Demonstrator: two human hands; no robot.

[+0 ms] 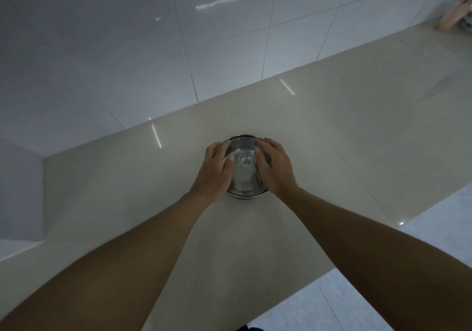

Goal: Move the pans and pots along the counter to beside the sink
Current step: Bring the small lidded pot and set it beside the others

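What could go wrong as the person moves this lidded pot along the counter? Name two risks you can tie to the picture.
The glass lid sits loose under both thumbs; a tilt could let it slide off the pot. The left hand and right hand grip only the sides, so it might slip onto the glossy counter.

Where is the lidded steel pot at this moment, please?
In the head view, the lidded steel pot sits mid-counter, nearer the tiled wall, between the left hand and right hand.
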